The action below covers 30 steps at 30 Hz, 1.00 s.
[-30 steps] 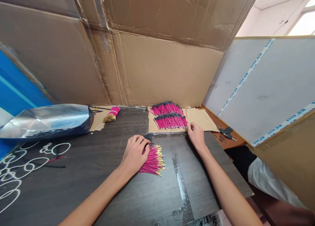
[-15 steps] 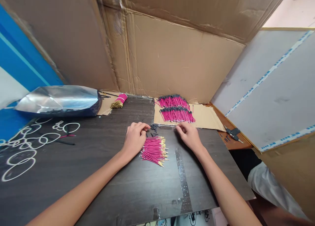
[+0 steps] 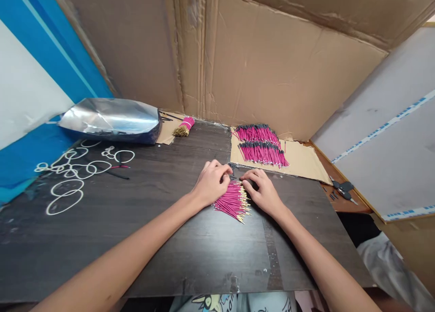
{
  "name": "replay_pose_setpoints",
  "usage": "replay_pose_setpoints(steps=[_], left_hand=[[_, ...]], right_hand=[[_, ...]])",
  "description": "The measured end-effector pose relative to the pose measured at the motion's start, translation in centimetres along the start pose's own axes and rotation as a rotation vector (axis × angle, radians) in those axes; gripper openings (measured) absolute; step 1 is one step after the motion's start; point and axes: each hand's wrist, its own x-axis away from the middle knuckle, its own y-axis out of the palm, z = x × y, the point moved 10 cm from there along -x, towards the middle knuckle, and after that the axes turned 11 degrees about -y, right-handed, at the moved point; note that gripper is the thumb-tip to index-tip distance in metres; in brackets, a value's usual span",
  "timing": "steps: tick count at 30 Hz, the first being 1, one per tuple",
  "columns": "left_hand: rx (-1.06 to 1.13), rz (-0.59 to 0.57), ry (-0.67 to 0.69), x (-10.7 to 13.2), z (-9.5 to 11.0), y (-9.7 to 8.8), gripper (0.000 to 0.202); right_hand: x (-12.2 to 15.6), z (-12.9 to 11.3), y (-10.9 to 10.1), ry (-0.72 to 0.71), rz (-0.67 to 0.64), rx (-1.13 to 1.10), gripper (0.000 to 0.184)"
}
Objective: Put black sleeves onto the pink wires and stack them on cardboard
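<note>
A loose pile of pink wires with gold tips (image 3: pixel 233 202) lies on the dark wooden board (image 3: pixel 152 221). My left hand (image 3: pixel 211 184) rests at the pile's left edge, fingers curled towards small black pieces (image 3: pixel 233 171) just behind the pile. My right hand (image 3: pixel 262 192) sits at the pile's right edge, fingers bent and pinched close to the left hand's fingertips. What the fingertips hold is too small to see. Farther back, two rows of pink wires with black ends (image 3: pixel 261 145) lie on a cardboard sheet (image 3: pixel 302 160).
A silver foil bag (image 3: pixel 112 120) lies at the back left, a tied bundle of pink wires (image 3: pixel 184 126) beside it. White rings (image 3: pixel 73 169) are scattered on the left. Cardboard walls (image 3: pixel 272 72) enclose the back. Pliers (image 3: pixel 342 188) lie at the right, before a white panel (image 3: pixel 390 140).
My right hand has come back from the cardboard sheet to the loose pile, meeting my left hand. The camera has shifted so the scene sits more to the right.
</note>
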Motion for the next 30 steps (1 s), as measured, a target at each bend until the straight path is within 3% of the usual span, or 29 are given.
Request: replay_pose_setpoints(steps=[6, 11, 16, 20, 23, 27, 30], left_hand=[[-0.058, -0.052, 0.129, 1.4, 1.9, 1.1, 0.011], [-0.068, -0.08, 0.114, 1.5, 2.1, 1.6, 0.011], [-0.12, -0.11, 0.132, 1.4, 2.3, 2.1, 0.017], [-0.12, -0.117, 0.131, 1.4, 2.3, 2.1, 0.018], [-0.101, -0.121, 0.133, 1.3, 2.4, 2.0, 0.02], [-0.099, -0.121, 0.136, 1.2, 2.4, 1.8, 0.025], [-0.108, -0.123, 0.14, 1.1, 2.5, 1.7, 0.026]], right_hand=[[0.1, 0.1, 0.5, -0.009, -0.06, -0.013, 0.008], [0.1, 0.4, 0.8, 0.021, -0.086, -0.045, 0.009], [-0.2, -0.3, 0.5, -0.036, -0.059, -0.125, 0.011], [-0.7, 1.3, 0.2, 0.052, -0.008, -0.25, 0.02], [-1.2, 2.5, 0.1, 0.086, 0.014, -0.201, 0.016], [-2.3, 1.8, 1.3, -0.028, -0.071, -0.081, 0.006], [-2.9, 2.2, 2.1, 0.003, -0.111, 0.012, 0.003]])
